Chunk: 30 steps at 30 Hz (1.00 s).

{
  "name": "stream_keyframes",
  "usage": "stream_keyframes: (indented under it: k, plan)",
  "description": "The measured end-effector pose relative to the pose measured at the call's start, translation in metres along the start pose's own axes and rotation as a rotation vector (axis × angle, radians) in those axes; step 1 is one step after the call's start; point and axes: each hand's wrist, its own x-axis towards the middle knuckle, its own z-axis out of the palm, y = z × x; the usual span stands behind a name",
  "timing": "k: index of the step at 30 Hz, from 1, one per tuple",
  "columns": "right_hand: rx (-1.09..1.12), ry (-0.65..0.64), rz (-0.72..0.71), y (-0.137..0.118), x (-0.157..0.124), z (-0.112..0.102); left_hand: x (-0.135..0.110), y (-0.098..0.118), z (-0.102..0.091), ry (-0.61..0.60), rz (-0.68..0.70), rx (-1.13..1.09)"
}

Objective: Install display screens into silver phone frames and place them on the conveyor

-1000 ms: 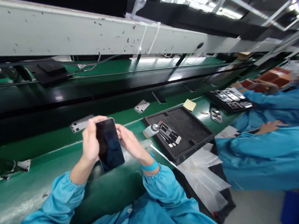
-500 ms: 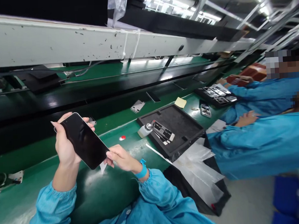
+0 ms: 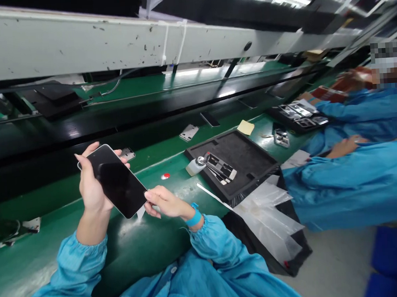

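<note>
A smartphone (image 3: 121,182) with a dark, blank screen is tilted in front of me, screen up. My left hand (image 3: 92,182) is wrapped round its left side, thumb along the near edge and fingertips showing past the far edge. At the lower right corner, my right hand (image 3: 165,201) pinches the phone's edge between thumb and fingers. A small white piece (image 3: 140,212) shows just under that corner; what it belongs to is hidden. Behind the left fingertips lies a phone part (image 3: 128,153) on the green bench (image 3: 156,231).
To the right sits a black foam tray (image 3: 239,155) with tools and a phone part, beside a small bottle (image 3: 196,165). Clear plastic bags (image 3: 266,220) hang at the bench edge. A co-worker's blue sleeve (image 3: 355,179) is further right. A painted beam (image 3: 111,42) crosses above.
The view has shifted slightly, so the bench things appear a little further right and higher. Both hands keep their grip on the phone, which has hardly moved.
</note>
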Motion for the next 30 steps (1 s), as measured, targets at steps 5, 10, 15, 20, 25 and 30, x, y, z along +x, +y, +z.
stream_keyframes:
  k: [5,10,15,20,25,30]
  plan:
    - [0.060,-0.034,-0.038,0.004,-0.005,0.002,-0.001,-0.005,0.001,-0.003,-0.048,-0.007]
    - [0.100,0.044,-0.032,0.010,-0.003,0.009,0.001,-0.004,0.006,0.121,-0.031,0.020]
    - [0.140,0.001,-0.058,0.016,0.007,0.015,0.003,-0.003,0.011,0.157,0.019,-0.007]
    - [0.196,0.064,-0.085,0.026,0.015,0.020,0.006,-0.010,0.006,0.147,0.055,-0.017]
    - [0.192,-0.006,-0.062,0.022,0.017,0.024,0.013,-0.020,-0.002,0.090,0.129,-0.013]
    - [0.253,0.052,-0.058,0.021,0.016,0.010,0.029,-0.042,0.014,0.148,0.173,-0.009]
